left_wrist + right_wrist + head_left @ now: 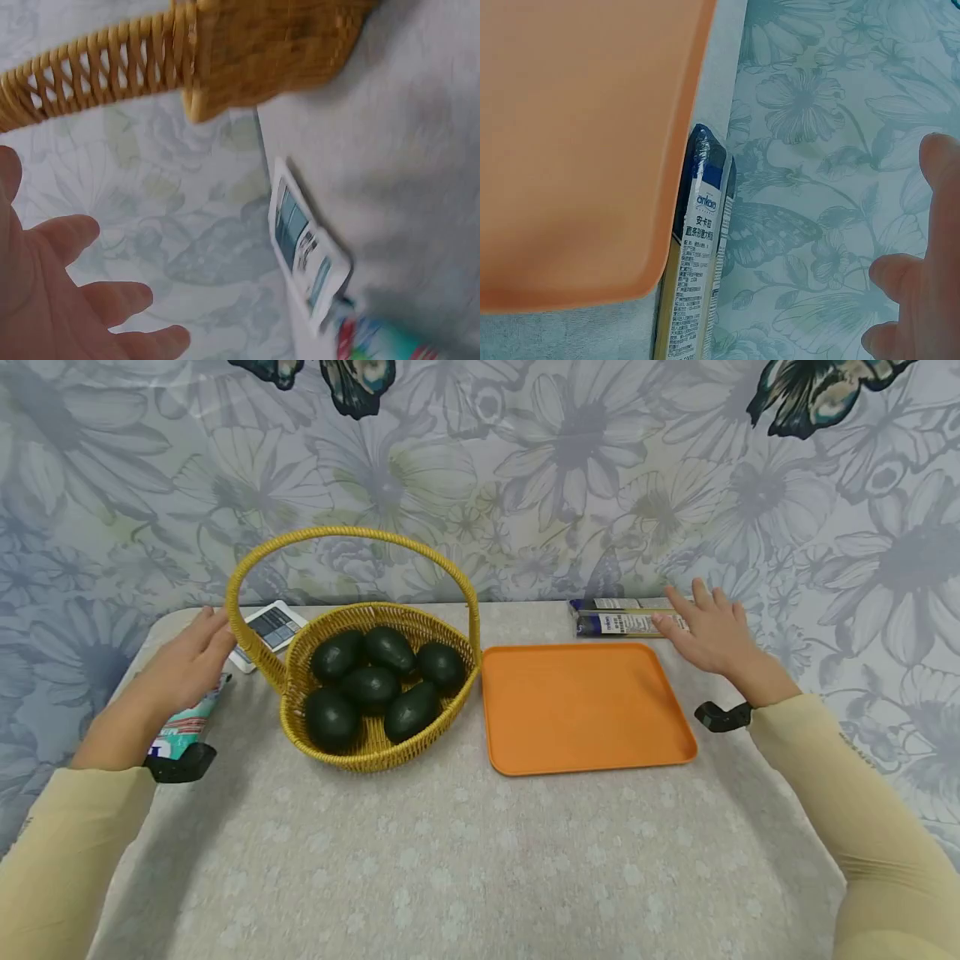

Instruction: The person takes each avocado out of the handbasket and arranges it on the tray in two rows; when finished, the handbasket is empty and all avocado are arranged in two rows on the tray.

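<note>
A yellow wicker basket [300,652] with a tall handle holds several dark green avocados [371,681] at the table's middle left. Right of it lies a bare orange tray [581,706]. My left hand [191,656] hovers open just left of the basket's handle, fingers straight, holding nothing; the left wrist view shows its fingers [67,300] below the basket's weave [97,71]. My right hand [708,627] floats open over the tray's far right corner, fingertips above a blue and white packet [618,618]. The right wrist view shows the same packet [697,277] beside the tray [577,150].
A white small device with a screen [268,628] lies behind the basket's left side, also in the left wrist view [304,251]. A green, red and white tube [187,727] lies under my left forearm. Floral cloth covers the table and the wall behind.
</note>
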A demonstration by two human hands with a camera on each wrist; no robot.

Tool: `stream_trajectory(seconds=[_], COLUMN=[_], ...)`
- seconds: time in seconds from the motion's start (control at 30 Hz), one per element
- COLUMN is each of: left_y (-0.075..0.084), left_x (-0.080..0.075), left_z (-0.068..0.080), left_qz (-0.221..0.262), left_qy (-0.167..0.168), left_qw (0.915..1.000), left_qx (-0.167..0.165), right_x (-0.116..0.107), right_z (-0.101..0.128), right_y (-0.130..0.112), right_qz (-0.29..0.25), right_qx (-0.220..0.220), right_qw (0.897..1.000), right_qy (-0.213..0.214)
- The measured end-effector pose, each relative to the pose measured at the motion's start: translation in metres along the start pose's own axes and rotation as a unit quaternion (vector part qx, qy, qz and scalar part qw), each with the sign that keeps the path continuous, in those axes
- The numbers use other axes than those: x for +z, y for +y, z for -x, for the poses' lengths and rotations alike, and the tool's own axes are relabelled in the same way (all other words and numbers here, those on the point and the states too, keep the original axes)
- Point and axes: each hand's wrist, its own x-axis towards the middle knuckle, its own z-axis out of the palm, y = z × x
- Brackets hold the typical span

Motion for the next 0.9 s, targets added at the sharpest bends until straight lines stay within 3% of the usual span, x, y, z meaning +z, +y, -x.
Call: stream_trajectory(seconds=[0.33, 0.43, 0.57, 0.67, 0.9], left_y=[0.000, 0.001, 0.004, 0.008, 0.006], left_x=[0.033, 0.043, 0.058, 0.067, 0.086], left_z=[0.013, 0.016, 0.020, 0.021, 0.020], left_qz=[0.139, 0.185, 0.255, 0.293, 0.313], left_qy=[-0.022, -0.017, 0.000, 0.011, 0.045], left_qw=[0.9885, 0.9821, 0.9665, 0.9546, 0.9476], left_qx=[-0.054, -0.031, 0.029, 0.055, 0.046], right_x=[0.000, 0.000, 0.001, 0.003, 0.008], right_z=[-0.001, -0.001, -0.001, -0.001, -0.001], right_y=[-0.004, -0.004, -0.003, -0.002, -0.005], right_qz=[-0.010, -0.011, -0.011, -0.011, -0.004], right_qx=[-0.008, -0.009, -0.011, -0.012, -0.018], right_qw=[1.000, 1.000, 1.000, 1.000, 1.000], right_qy=[0.001, 0.000, 0.002, 0.004, -0.003])
